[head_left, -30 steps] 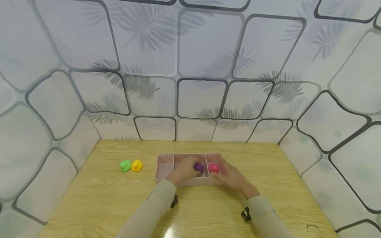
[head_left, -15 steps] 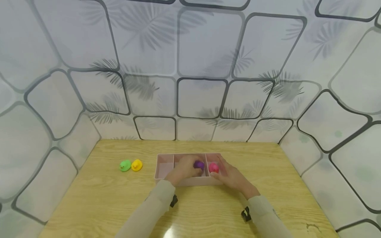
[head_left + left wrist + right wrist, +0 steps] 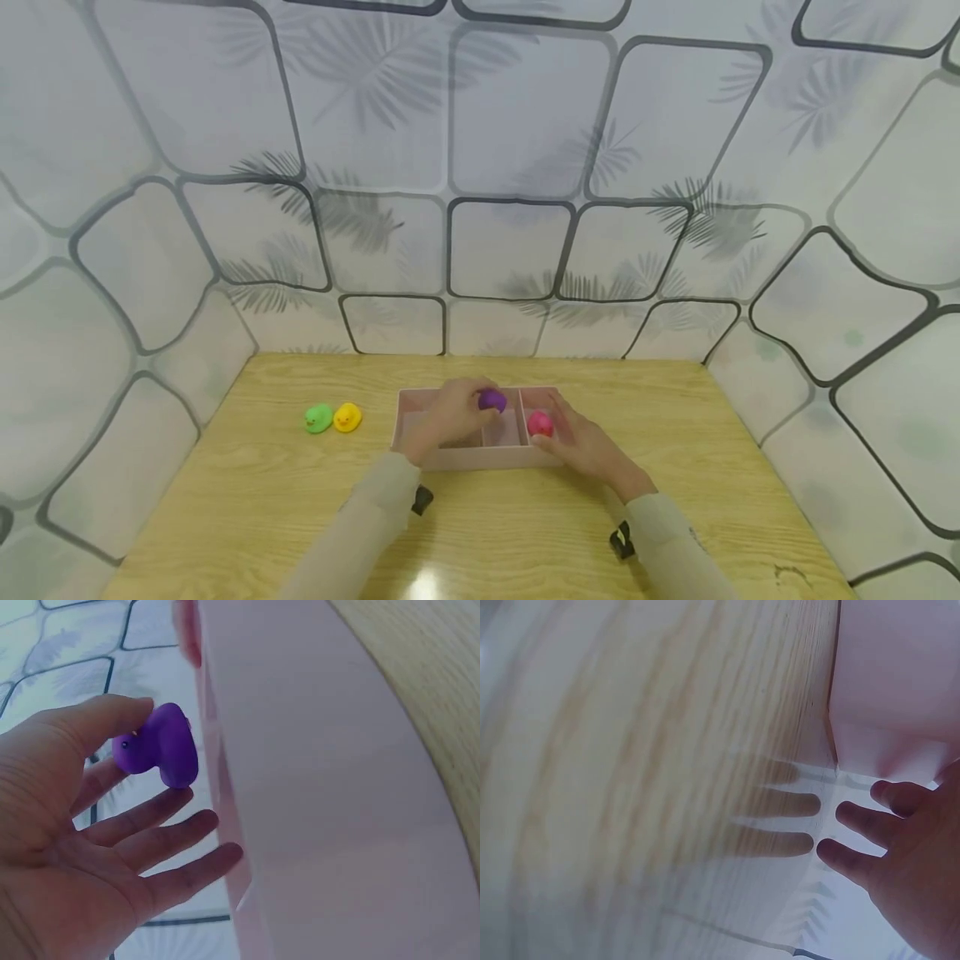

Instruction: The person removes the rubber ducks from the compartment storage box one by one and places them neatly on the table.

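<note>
A purple rubber duck is pinched between the thumb and fingers of my left hand, over the middle of a long pink divided box. In the left wrist view the purple duck sits by the thumb, the lower fingers spread below it, close to the box wall. My right hand rests at the box's right end, thumb over the front rim. Its fingers extend straight beside the end wall in the right wrist view. A pink rubber duck lies in the rightmost compartment, next to that thumb.
On the wooden table, left of the box, a green rubber duck and a yellow rubber duck stand side by side. Patterned cloth walls close off the back and both sides.
My left hand has lifted the purple duck up from the compartment left of the pink duck and moved slightly left with it. The right hand and the other ducks keep their places.
</note>
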A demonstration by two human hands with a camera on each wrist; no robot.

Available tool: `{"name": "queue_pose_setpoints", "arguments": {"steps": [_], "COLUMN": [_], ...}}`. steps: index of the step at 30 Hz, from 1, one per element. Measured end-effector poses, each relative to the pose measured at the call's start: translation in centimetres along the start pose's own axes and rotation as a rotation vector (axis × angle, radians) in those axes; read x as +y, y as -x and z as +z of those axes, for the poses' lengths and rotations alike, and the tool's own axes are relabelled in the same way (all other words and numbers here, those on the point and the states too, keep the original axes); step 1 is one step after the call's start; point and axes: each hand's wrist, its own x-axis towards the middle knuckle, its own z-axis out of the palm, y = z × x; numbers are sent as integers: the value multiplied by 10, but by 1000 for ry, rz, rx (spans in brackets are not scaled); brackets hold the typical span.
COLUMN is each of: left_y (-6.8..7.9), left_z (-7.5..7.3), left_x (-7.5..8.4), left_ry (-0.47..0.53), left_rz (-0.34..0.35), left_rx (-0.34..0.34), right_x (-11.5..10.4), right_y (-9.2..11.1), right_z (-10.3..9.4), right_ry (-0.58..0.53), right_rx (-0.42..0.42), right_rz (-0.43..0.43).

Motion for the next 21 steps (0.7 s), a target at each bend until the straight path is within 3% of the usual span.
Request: {"name": "queue_pose_setpoints", "arguments": {"steps": [5, 8, 13, 21], "left_y": [6, 10, 16, 24], "left_z": [-14, -19, -22, -23], "left_x": [-5, -11, -20, -25], "left_ry": [47, 59, 27, 118], "left_rz": [-35, -14, 1, -20], "left_rx": [-1, 27, 88, 137], "right_x": [-1, -1, -1, -1], "right_y": [0, 0, 0, -1], "right_z": [-1, -1, 0, 1], "right_ry": [5, 4, 3, 2], "right_rx": [10, 9, 5, -2], "right_rz": [-2, 1, 2, 20]}}
